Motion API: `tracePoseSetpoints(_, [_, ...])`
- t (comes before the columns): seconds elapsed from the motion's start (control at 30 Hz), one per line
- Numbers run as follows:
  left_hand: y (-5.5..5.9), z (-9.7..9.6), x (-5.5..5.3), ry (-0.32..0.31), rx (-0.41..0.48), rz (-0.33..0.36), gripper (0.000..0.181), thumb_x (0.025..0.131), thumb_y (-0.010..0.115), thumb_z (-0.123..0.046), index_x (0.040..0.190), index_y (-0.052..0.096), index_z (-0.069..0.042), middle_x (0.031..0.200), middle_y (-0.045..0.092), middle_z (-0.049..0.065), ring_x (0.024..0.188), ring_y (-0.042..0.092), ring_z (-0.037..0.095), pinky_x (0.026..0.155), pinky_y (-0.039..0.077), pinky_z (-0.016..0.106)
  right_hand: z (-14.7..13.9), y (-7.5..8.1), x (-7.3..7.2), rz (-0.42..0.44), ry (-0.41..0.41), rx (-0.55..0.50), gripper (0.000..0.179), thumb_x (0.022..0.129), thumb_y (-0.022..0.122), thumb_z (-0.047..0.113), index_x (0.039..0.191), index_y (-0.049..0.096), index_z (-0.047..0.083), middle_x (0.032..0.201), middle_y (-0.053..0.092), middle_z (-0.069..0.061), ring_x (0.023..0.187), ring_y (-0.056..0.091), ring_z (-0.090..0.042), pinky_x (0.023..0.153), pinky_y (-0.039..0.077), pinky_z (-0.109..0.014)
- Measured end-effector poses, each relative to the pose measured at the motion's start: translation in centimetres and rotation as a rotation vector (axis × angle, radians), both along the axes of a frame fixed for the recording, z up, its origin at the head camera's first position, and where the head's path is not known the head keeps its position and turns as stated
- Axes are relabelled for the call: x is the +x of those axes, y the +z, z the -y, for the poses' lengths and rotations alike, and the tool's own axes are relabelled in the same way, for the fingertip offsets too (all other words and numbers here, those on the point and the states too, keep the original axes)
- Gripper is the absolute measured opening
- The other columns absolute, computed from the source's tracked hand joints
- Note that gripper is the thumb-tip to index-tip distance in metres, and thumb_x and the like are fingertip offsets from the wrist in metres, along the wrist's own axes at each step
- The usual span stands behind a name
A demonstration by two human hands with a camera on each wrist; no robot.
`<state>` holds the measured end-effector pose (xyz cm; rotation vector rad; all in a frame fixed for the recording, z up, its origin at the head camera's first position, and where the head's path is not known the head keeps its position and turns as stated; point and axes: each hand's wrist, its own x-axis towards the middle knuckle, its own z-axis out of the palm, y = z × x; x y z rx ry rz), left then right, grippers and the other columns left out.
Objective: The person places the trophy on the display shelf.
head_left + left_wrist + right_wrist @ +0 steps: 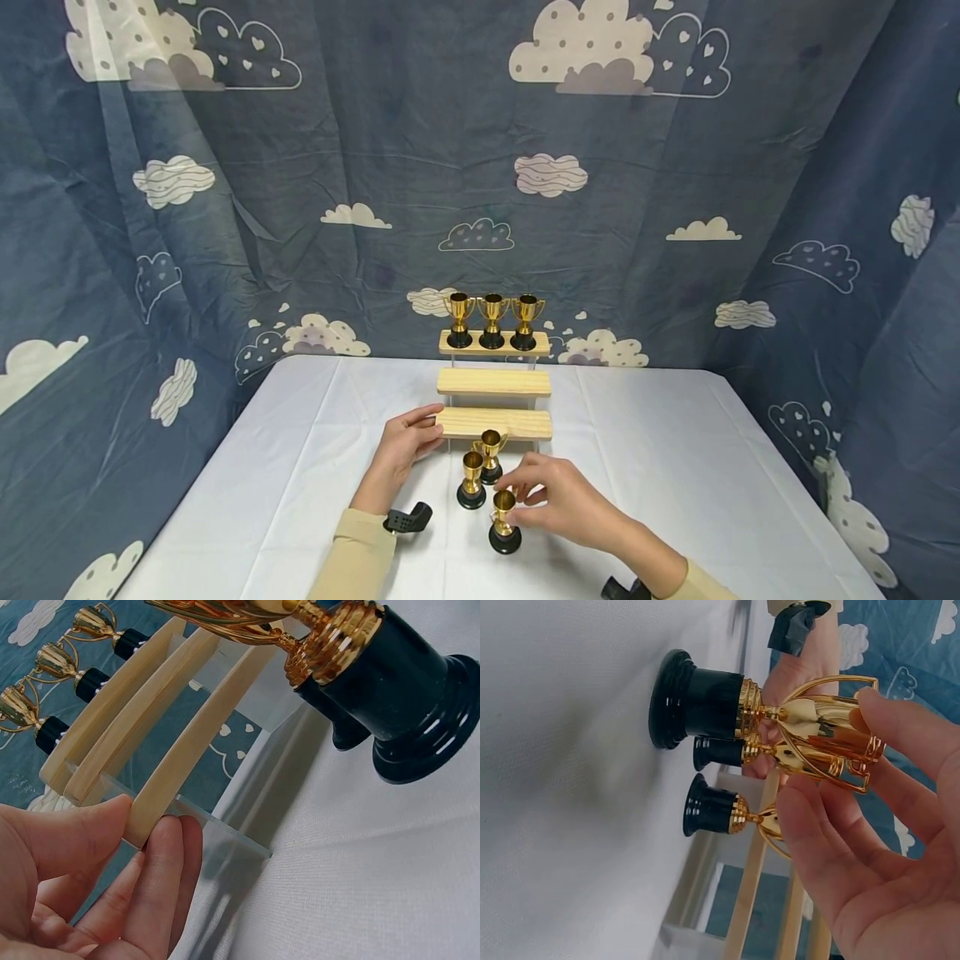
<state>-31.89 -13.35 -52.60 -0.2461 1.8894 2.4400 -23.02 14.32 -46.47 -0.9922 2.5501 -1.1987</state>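
Observation:
My left hand (403,446) pinches the left end of the lowest board (493,423) of a three-tier wooden stand; in the left wrist view the thumb (67,836) lies on one face and fingertips on the other. With my right hand (562,504) I hold a small gold trophy cup (505,527) on a black base by its cup, thumb and fingers at opposite sides. It stands upright, close over the white cloth. Just behind it are two more trophies, one at the left (472,482) and one (491,458) nearer the stand.
Three matching trophies stand side by side on the top board (493,350), at the left (459,321), middle (492,321) and right (527,321). The middle board (493,382) is bare wood. A dark blue cloud-patterned curtain (420,150) surrounds the white-covered table (645,450).

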Motion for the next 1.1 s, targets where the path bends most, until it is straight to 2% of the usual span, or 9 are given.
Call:
tracePoseSetpoints(0.2, [-0.2,-0.1,-0.3,0.010,-0.004,0.013,0.044,0.085,0.072,0.010,0.127,0.068,-0.001,0.104,0.063,0.014,0.086,0.068,0.020,0.083,0.062,0.033,0.2,0.1,0.1,0.008,-0.019,-0.008,0.030,0.084,0.084,0.028,0.112,0.074,0.030,0.095,0.062,0.010,0.089,0.065,-0.022,0.080,0.062,-0.031])
tracePoseSetpoints(0.37, [-0.1,-0.1,-0.2,0.005,-0.002,0.006,0.044,0.085,0.071,0.011,0.127,0.068,0.000,0.103,0.063,0.014,0.085,0.068,0.019,0.083,0.062,0.033,0.3,0.4,0.2,-0.013,-0.026,-0.033,0.029,0.083,0.084,0.025,0.110,0.075,0.024,0.100,0.064,0.011,0.089,0.066,-0.017,0.078,0.062,-0.028])
tracePoseSetpoints(0.57, [-0.1,0.0,0.0,-0.013,0.006,-0.015,0.045,0.085,0.070,0.012,0.128,0.067,0.002,0.102,0.064,0.013,0.085,0.068,0.018,0.082,0.062,0.032,0.1,0.6,0.1,-0.041,-0.012,-0.055,0.030,0.084,0.083,0.024,0.111,0.075,0.015,0.097,0.066,0.010,0.088,0.066,-0.014,0.075,0.062,-0.027])
tracePoseSetpoints(1.1, [-0.3,0.0,-0.1,-0.011,-0.003,-0.021,0.045,0.086,0.071,0.010,0.129,0.066,0.002,0.103,0.063,0.014,0.085,0.068,0.017,0.082,0.061,0.032,0.1,1.5,0.3,-0.057,-0.028,-0.065,0.026,0.084,0.083,0.027,0.109,0.075,0.021,0.096,0.068,0.012,0.088,0.065,-0.010,0.073,0.062,-0.026])
